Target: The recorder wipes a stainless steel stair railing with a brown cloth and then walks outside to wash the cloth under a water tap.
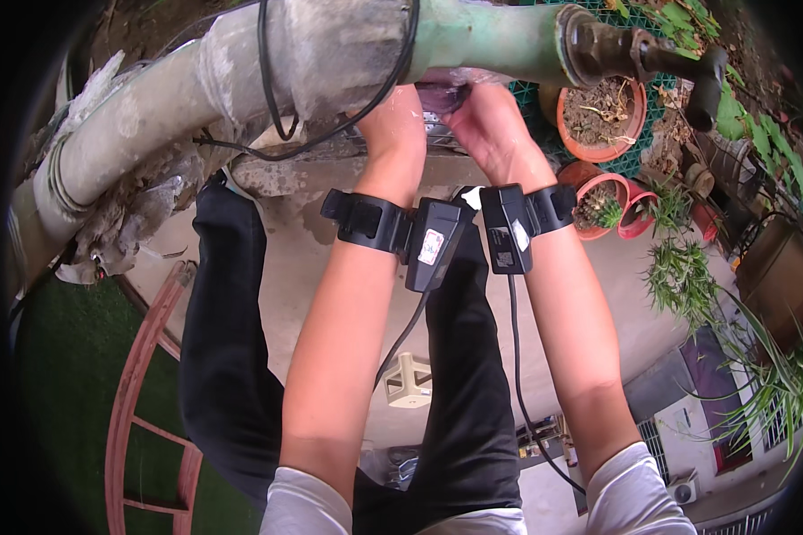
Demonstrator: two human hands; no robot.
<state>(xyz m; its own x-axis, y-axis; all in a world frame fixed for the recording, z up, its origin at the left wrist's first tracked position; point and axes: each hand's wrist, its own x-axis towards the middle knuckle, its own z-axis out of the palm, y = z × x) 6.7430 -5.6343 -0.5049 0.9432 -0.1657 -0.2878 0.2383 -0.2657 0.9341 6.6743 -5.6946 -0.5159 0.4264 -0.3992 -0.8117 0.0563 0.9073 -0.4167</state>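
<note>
Both my hands reach in under a thick, wrapped water pipe (pixel 334 53), which hides their fingers. A wet, dark purple glossy thing (pixel 441 99) shows between them; its kind is unclear. My right hand (pixel 485 127) has its palm side against this thing and appears to grip it. My left hand (pixel 395 120) is close by on the other side, wet at the wrist, and its grip is hidden. Below the purple thing, part of a perforated metal surface (pixel 435 124) is visible. Each wrist wears a black strapped device with a cable.
A metal tap (pixel 642 53) ends the pipe at the upper right, and a black cable (pixel 334 137) loops around the pipe. Terracotta-coloured plant pots (pixel 602 150) stand to the right. A concrete ledge (pixel 294 175), a beige plastic stool (pixel 409 381) and a reddish frame (pixel 130 401) are also in view.
</note>
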